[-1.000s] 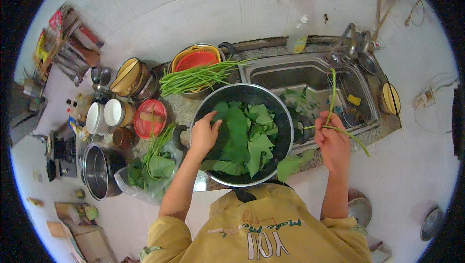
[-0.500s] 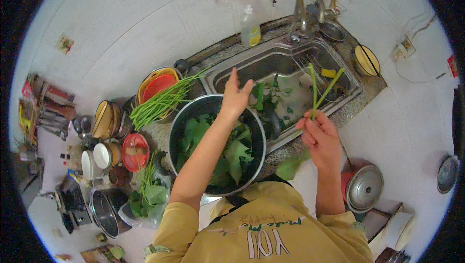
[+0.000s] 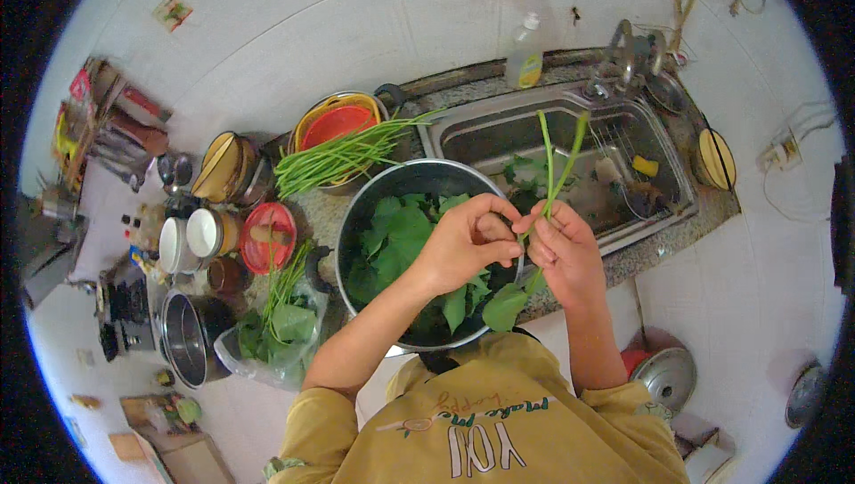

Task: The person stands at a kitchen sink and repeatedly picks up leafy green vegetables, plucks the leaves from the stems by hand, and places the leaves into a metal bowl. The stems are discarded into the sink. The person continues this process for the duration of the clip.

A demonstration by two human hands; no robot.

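My right hand [image 3: 566,248] grips leafy green stems [image 3: 554,172] between thumb and fingers. Two stalks point up over the sink's near edge, while a green leaf [image 3: 506,308] hangs below the hand. My left hand [image 3: 468,242] meets it, thumb and forefinger pinched at the stems. Both are over the right side of a large dark pot [image 3: 353,201], which holds a heap of green leaves [image 3: 396,239]. Trimmed stalks [image 3: 343,156] lie across a red basket [image 3: 337,126] and a yellow one behind the pot.
A metal sink [image 3: 459,121] with water and loose leaves lies beyond my hands. Behind it stand a soap bottle [image 3: 525,61] and a faucet [image 3: 626,61]. At left are a plastic bag of greens [image 3: 298,319], a red bowl [image 3: 269,236], and a black pot [image 3: 191,341].
My left hand has come from its spread pose above the pot's far rim to a pinch beside my right hand. The right hand has moved slightly left with the stems. The view has shifted.
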